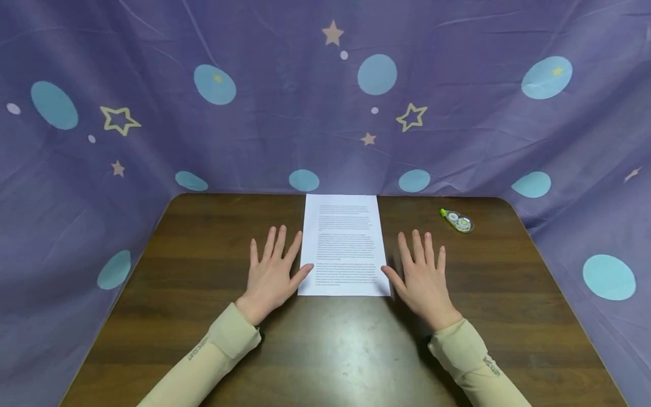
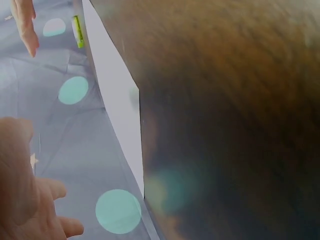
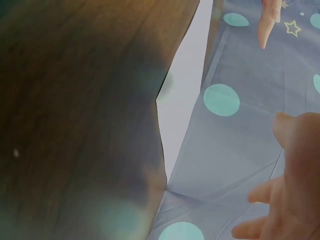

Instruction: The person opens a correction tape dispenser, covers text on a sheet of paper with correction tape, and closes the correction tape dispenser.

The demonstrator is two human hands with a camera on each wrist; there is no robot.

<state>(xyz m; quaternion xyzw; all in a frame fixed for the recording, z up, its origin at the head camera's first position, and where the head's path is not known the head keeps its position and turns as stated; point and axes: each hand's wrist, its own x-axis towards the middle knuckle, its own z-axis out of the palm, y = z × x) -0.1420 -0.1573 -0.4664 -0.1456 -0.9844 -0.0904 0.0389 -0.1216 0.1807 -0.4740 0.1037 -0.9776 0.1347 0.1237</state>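
A printed sheet of paper [image 1: 347, 246] lies on the brown wooden table [image 1: 335, 345], its far edge at the table's back. On its left side my left hand [image 1: 272, 274] is held with fingers straight and spread, the thumb by the sheet's left edge. To the right, my right hand [image 1: 424, 280] is spread in the same way, its thumb near the right edge. Both wrist views show the hands above the tabletop, holding nothing. Beyond the right hand sits a correction tape [image 1: 458, 220] with a green tip, which also shows in the left wrist view.
A purple curtain [image 1: 285, 113] with stars and blue dots hangs behind the table and along both sides. The table's back edge meets the curtain.
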